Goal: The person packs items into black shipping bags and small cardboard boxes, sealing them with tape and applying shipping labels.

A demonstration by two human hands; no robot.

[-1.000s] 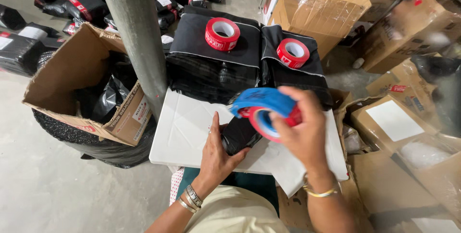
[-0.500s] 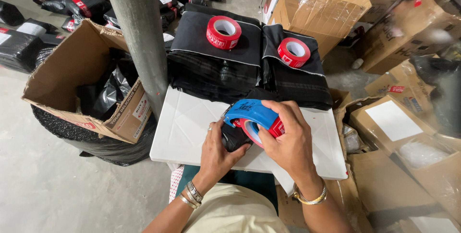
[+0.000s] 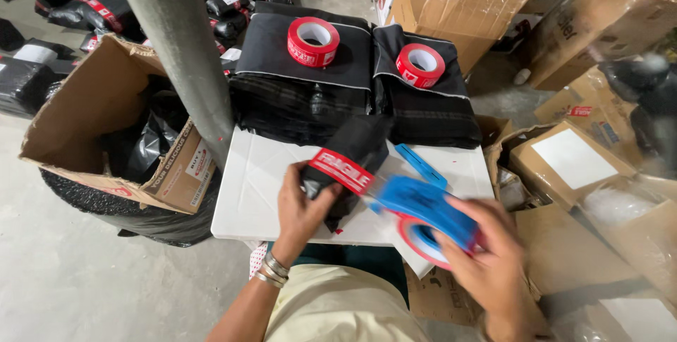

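Observation:
My left hand (image 3: 302,209) grips a black plastic-wrapped parcel (image 3: 352,155) lying on the small white table (image 3: 250,194). A band of red printed tape (image 3: 341,171) crosses the parcel's near end. My right hand (image 3: 486,257) holds a blue tape dispenser (image 3: 429,208) with a red roll, low and to the right of the parcel. The tape stretches from the dispenser to the parcel. A blue utility knife (image 3: 421,166) lies on the table beside the parcel.
Two stacks of black folded goods (image 3: 310,95) stand behind the table, each topped by a red tape roll (image 3: 313,41). A grey pole (image 3: 185,60) rises at left beside an open cardboard box (image 3: 106,130) of black bags. Cardboard boxes (image 3: 585,166) crowd the right.
My right hand has drawn the dispenser away from the parcel toward the lower right, leaving a red tape band across it. The parcel now lies longer across the table under my left hand.

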